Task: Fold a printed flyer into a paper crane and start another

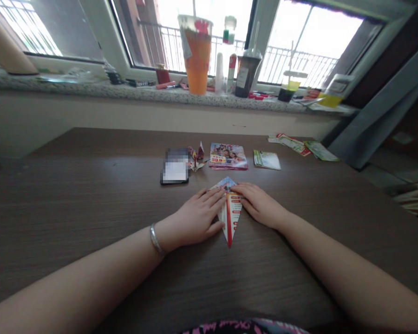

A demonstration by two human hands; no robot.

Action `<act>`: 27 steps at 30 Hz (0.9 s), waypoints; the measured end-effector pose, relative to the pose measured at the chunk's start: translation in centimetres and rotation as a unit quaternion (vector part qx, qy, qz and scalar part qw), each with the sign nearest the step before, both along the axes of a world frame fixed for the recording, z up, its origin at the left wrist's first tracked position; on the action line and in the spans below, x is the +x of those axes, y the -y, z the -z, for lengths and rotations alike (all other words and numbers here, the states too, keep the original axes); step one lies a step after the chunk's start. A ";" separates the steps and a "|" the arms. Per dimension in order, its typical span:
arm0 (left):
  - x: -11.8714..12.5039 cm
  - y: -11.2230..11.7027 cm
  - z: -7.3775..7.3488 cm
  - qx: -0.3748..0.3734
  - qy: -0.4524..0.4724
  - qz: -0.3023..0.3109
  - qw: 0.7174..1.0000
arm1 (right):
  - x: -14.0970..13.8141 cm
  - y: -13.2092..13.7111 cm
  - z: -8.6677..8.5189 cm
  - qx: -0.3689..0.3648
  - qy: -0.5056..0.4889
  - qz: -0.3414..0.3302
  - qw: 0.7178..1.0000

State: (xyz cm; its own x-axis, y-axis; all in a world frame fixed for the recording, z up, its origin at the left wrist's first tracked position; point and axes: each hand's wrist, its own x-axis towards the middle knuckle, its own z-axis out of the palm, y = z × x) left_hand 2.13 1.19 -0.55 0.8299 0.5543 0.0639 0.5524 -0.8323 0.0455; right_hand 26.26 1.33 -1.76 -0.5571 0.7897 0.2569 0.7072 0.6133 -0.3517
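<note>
A sheet of printed paper folded into a kite shape (234, 211) lies flat on the brown table (90, 195), its long point toward me. Over its left side rests my left hand (204, 213), fingers stretched out and lying flat; a silver bangle circles that wrist. My right hand (257, 202) lies at the paper's right edge, its fingertips on the upper part and its fingers extended. Both hands hide parts of the paper. Just beyond stand a folded paper crane (197, 160) and a stack of colourful printed sheets (228, 156).
Left of the crane lies a dark-edged device with a blurred screen (175, 167). A small paper stack (266, 160) and paper strips (292, 144) are at the back right. On the stone windowsill (142, 93) stand a large orange drink cup (197, 60) and a dark drink cup (246, 74).
</note>
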 end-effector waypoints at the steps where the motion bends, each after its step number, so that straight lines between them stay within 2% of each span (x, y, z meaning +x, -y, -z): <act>1: 0.0 0.0 0.0 0.001 0.001 0.000 1.000 | -0.1 0.1 -0.1 -0.003 -0.006 0.000 1.000; 7: 0.0 0.0 0.0 0.004 0.007 0.000 1.000 | -0.2 0.4 -0.4 0.002 -0.049 -0.001 0.999; 15: 0.2 -0.2 -0.1 0.011 0.054 -0.008 0.998 | -0.1 0.2 -0.3 0.004 -0.028 0.033 0.999; 20: 0.2 -0.4 -0.1 0.024 0.075 -0.014 0.997 | -0.1 0.2 -0.6 -0.003 -0.053 0.025 0.998; 27: 0.0 -0.6 -0.5 0.025 0.084 -0.009 0.996 | -0.2 0.4 -0.3 -0.005 0.009 0.022 1.000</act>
State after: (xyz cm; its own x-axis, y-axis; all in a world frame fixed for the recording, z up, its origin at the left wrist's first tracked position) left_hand 2.14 1.78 -0.03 0.7956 0.5610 0.2287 0.5548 -0.8263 0.0967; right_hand 26.08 0.98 -1.42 -0.5263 0.8160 0.2389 0.7398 0.5780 -0.3445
